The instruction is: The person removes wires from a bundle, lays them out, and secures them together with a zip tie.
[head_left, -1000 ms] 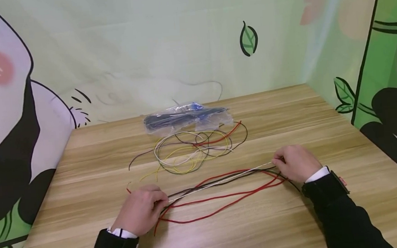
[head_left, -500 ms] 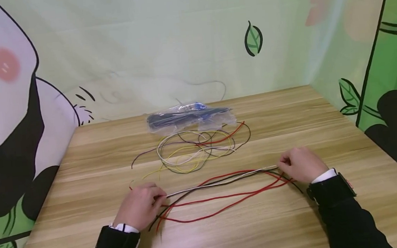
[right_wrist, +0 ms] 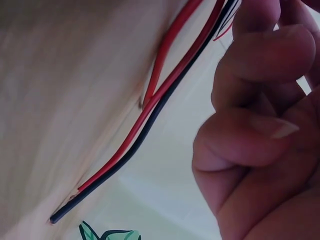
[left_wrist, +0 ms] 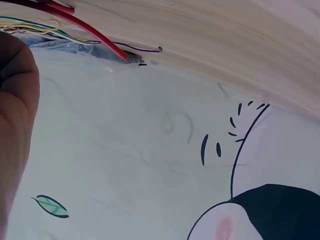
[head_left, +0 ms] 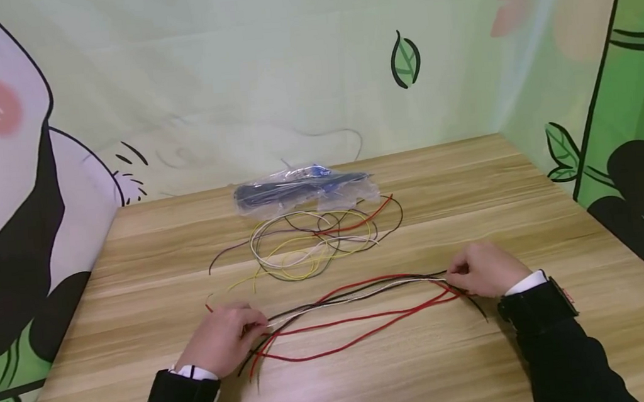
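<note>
A thin white wire stretches between the two hands in the head view, along the black wires. My left hand pinches it near its left end. At the other end my right hand grips it between thumb and fingers. Several red wires and black wires lie lengthwise below it, their ends spreading out beside both hands. In the right wrist view a red wire and a black wire run side by side past the curled fingers. A red wire shows beside the left hand in its wrist view.
Loose loops of yellow, white, purple and dark wires lie tangled farther back on the wooden table. Behind them is a clear plastic bag with dark and blue contents. A printed panda backdrop stands along the table's back edge.
The white wire was pulled straight above the others a second ago; now it sags and follows the black wires. My right hand has lowered slightly.
</note>
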Available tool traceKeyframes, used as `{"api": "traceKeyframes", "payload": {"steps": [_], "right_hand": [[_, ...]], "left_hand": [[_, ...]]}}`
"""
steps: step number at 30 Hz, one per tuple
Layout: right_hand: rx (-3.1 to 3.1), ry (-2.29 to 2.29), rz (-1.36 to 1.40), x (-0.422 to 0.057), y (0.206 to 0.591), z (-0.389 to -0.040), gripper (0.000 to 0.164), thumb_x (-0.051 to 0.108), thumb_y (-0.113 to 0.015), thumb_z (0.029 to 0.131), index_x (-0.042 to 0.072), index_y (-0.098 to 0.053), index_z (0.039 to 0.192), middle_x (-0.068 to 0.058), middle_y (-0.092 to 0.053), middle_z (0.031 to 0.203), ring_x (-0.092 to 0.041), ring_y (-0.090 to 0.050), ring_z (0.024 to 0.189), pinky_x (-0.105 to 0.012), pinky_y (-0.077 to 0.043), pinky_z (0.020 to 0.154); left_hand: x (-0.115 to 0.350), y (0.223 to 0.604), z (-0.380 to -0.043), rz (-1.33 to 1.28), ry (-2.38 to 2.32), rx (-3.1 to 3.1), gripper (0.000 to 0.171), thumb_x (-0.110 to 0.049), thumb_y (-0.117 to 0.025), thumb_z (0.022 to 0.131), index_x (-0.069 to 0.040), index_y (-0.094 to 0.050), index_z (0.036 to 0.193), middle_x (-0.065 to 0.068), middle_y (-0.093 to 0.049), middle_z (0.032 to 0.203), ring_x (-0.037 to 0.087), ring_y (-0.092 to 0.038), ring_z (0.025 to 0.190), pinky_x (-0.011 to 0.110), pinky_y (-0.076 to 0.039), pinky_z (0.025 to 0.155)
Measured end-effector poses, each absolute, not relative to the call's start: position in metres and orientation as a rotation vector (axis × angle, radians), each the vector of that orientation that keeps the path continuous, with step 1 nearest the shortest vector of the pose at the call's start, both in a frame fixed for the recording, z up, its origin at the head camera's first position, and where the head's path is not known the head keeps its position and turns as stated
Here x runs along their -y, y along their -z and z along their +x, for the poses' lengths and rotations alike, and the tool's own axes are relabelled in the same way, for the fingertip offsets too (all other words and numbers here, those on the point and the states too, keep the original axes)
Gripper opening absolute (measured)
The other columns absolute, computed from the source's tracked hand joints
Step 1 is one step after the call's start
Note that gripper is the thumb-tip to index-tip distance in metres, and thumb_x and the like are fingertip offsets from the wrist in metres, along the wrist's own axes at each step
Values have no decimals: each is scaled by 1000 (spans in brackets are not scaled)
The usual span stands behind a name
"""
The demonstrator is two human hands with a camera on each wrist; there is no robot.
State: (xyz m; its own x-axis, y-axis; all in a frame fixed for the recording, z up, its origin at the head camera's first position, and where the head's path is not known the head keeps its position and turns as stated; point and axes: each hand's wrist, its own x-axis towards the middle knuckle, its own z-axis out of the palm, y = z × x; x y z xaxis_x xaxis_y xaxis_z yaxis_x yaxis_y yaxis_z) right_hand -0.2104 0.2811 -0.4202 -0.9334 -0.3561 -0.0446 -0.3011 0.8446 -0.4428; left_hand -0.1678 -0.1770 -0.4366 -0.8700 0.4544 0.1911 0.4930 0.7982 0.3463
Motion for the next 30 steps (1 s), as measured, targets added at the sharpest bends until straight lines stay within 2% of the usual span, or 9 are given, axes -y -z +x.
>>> {"api": "traceKeyframes", "payload": {"steps": [9,12,16,19,24,27,30], "right_hand": [[-2820,771,-531,-287,419,-209,5,14,-76,87,15,-78,83,9,-64,71,-9,-55,60,-28,-46,54],[-2827,747,-542,-286,419,-209,2,15,-77,87,14,-79,86,9,-66,75,-9,-55,64,-28,-46,57],[-2830,746,-529,-284,419,-209,8,15,-75,89,10,-79,93,9,-63,73,-9,-55,62,-28,-46,56],[-2815,792,-496,-283,420,-209,14,17,-73,92,6,-77,100,8,-61,70,-9,-56,57,-28,-47,53],[-2773,863,-445,-285,419,-208,24,15,-69,95,-3,-72,110,3,-67,79,-11,-62,60,-29,-51,55],[-2798,851,-426,-285,418,-208,22,13,-67,96,-2,-72,111,2,-67,80,-11,-62,60,-30,-51,56],[-2875,827,-460,-283,417,-208,18,14,-67,96,1,-74,107,4,-62,75,-10,-58,57,-29,-48,56]], "left_hand": [[182,434,-168,-792,640,2937,12,-7,-83,84,-18,-78,88,-14,-65,81,5,-63,77,30,-54,69],[180,434,-168,-746,635,2954,10,-9,-83,85,-17,-79,89,-14,-64,78,3,-58,72,27,-50,65],[176,435,-168,-687,624,2959,8,-13,-81,87,-13,-80,95,-13,-63,77,3,-53,67,27,-47,62],[174,435,-168,-657,614,2943,12,-14,-79,88,-10,-80,100,-8,-67,80,6,-58,71,30,-50,66],[172,435,-168,-618,615,2899,13,-11,-77,90,-7,-80,102,0,-73,89,16,-68,83,38,-55,74],[170,436,-168,-589,614,2879,12,-10,-76,90,-6,-80,101,3,-74,91,20,-71,85,40,-56,74],[170,436,-168,-567,617,2869,12,-10,-75,91,-5,-80,101,4,-74,89,17,-68,78,37,-53,68]]}}
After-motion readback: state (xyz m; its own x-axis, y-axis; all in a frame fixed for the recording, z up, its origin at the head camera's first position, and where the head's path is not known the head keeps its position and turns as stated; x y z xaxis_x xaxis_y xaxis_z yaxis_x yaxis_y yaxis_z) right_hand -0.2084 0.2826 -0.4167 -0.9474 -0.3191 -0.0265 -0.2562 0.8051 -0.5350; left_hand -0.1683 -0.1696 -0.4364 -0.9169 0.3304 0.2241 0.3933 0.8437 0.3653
